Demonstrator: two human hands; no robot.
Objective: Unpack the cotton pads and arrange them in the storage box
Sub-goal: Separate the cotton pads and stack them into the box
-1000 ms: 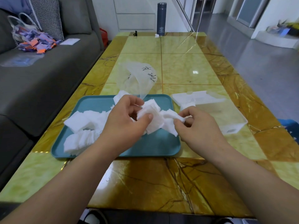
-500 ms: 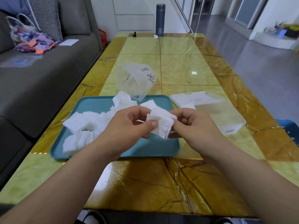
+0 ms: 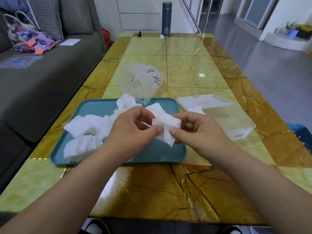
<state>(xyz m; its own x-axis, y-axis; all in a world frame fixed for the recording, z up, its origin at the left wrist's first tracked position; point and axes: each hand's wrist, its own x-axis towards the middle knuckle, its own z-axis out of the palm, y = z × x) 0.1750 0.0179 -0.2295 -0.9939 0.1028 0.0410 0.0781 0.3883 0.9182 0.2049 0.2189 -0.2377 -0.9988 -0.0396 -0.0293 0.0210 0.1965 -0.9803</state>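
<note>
Both hands hold a small bunch of white cotton pads (image 3: 166, 126) above the teal tray (image 3: 157, 153). My left hand (image 3: 133, 130) pinches the bunch from the left with thumb and fingers. My right hand (image 3: 196, 130) pinches it from the right. More loose cotton pads (image 3: 84, 132) lie heaped on the tray's left half. The clear storage box (image 3: 236, 122) stands to the right of the tray, with its lid (image 3: 202, 102) lying just behind it. An emptied clear plastic bag (image 3: 141, 81) rests behind the tray.
The yellow marble table (image 3: 185, 71) stretches away, with a dark flask (image 3: 166, 24) at its far end. A grey sofa (image 3: 42, 73) with a bag of coloured scraps runs along the left. Open floor lies to the right.
The spread-out pads between my hands have been gathered into one compact bunch. My right hand has moved left to meet the left hand over the tray.
</note>
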